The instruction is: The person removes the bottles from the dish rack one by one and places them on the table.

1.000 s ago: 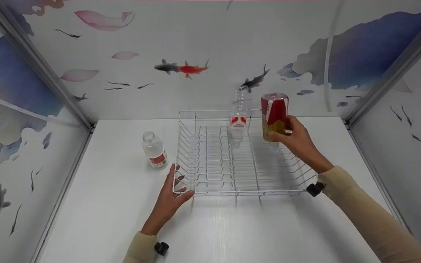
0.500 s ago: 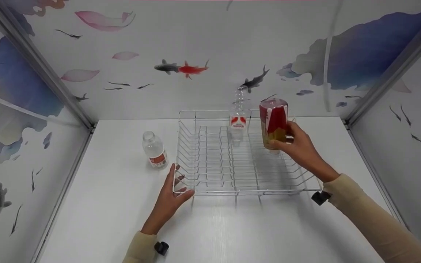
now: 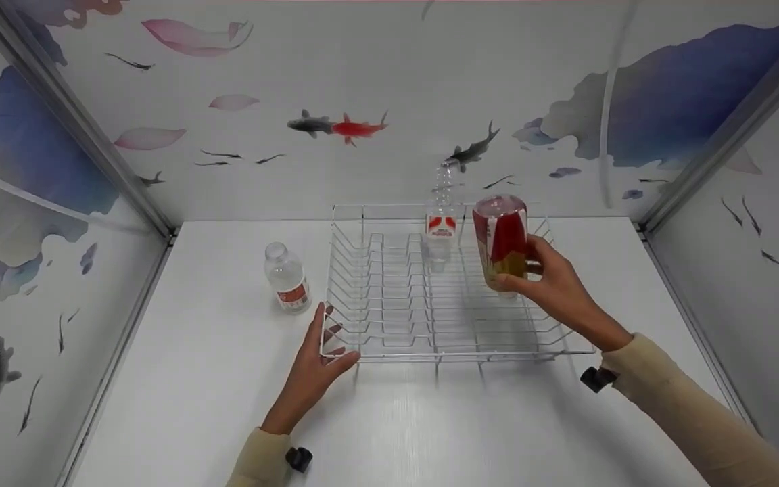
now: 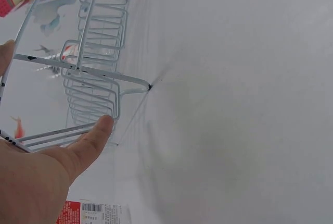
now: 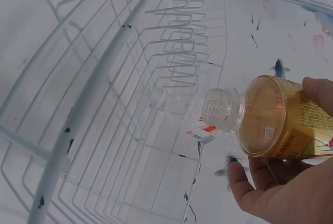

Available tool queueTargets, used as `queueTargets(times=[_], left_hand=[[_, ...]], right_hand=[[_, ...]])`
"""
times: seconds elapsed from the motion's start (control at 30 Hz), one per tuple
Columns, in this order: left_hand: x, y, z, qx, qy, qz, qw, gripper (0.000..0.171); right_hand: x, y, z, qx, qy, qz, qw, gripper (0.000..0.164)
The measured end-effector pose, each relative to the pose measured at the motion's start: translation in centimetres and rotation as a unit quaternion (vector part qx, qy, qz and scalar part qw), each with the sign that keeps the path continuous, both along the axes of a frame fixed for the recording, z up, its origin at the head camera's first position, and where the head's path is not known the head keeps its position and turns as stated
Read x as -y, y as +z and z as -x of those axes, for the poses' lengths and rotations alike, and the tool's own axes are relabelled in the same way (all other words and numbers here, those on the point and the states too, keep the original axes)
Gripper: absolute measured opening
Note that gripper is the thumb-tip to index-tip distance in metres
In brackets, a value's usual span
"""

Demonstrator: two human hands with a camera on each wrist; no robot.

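Note:
A plastic bottle (image 3: 503, 237) with a red and gold label is in my right hand (image 3: 558, 284), thumb on one side and fingers on the other. It is held bottom up over the right part of a white wire dish rack (image 3: 457, 356), and its clear threaded mouth (image 5: 221, 109) points toward the wires in the right wrist view. My left hand (image 3: 312, 368) holds the rack's front left corner, thumb along the front rim and fingers around the left side. At the rack's rear stands a clear bottle (image 3: 441, 230) with a red and white label.
Left of the rack, another clear bottle (image 3: 288, 284) with a red label stands on the white table (image 3: 186, 379), close to my left fingers. White panels painted with fish and petals enclose the table at the back (image 3: 389, 61) and both sides.
My right hand has lowered the red and gold bottle and brought it nearer, slightly to the left, over the rack. My left hand has stayed on the rack's corner.

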State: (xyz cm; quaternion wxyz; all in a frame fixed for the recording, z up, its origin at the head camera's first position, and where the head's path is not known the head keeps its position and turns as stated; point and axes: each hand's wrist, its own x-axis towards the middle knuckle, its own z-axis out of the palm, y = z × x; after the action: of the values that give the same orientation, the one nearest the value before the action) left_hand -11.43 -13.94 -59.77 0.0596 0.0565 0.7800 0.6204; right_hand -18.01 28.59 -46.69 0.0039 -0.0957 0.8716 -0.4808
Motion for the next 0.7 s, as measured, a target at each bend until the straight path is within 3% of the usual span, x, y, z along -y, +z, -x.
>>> queueTargets(times=[0.7], left_hand=[[-0.1,0.1,-0.1,0.011,0.001,-0.008,0.9999,0.121]], right_hand=[[-0.5,-0.7,-2.6,-0.016,0.021,-0.026,0.999,0.078]])
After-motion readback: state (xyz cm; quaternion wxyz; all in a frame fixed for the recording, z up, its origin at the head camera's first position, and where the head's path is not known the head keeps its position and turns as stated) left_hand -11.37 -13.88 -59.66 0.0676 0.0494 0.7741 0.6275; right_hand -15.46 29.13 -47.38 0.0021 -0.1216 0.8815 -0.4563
